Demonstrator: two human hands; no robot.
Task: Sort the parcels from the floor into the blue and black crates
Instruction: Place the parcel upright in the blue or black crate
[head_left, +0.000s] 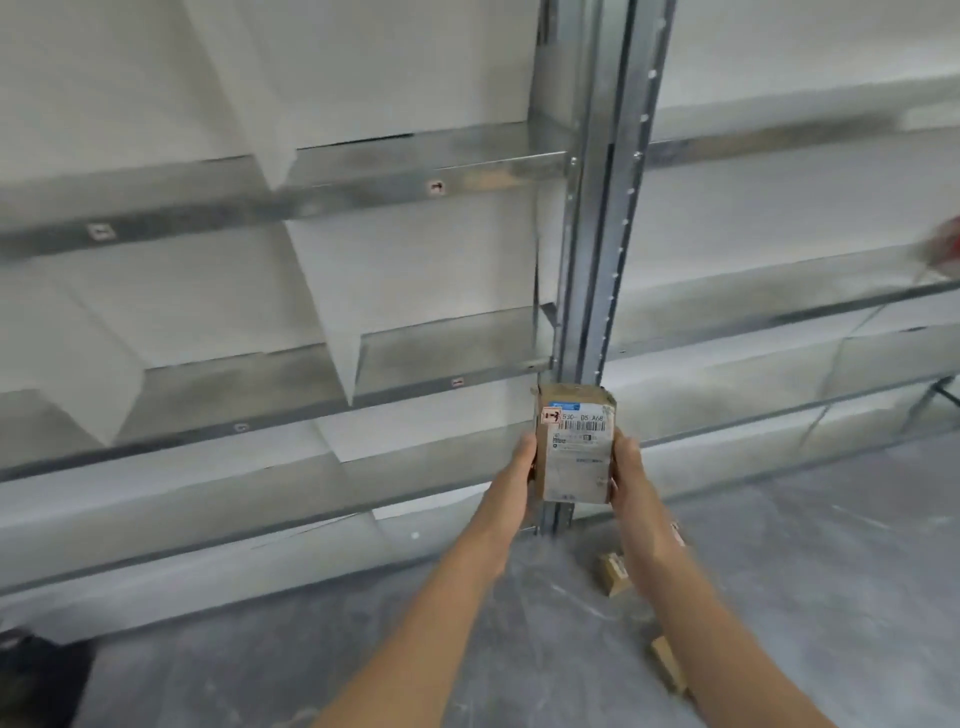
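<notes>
Gripping a small cardboard parcel (574, 457) by its two long sides, the left hand (521, 464) and right hand (629, 470) hold it upright in the air before the shelving post (597, 260). It looks light and stiff, with a smooth label (579, 428); the side edges offer the surest hold.

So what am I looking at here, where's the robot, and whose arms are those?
No robot here: a person wears one camera on the head, looking forward and down, so you see their own bare arms. The left hand and right hand grip a brown cardboard parcel with a white printed label by its sides, in front of grey metal shelving. On the grey concrete floor lie a small brown parcel near the shelving and another brown parcel nearer the person. The dark shape at the lower left is too blurred to name.
</notes>
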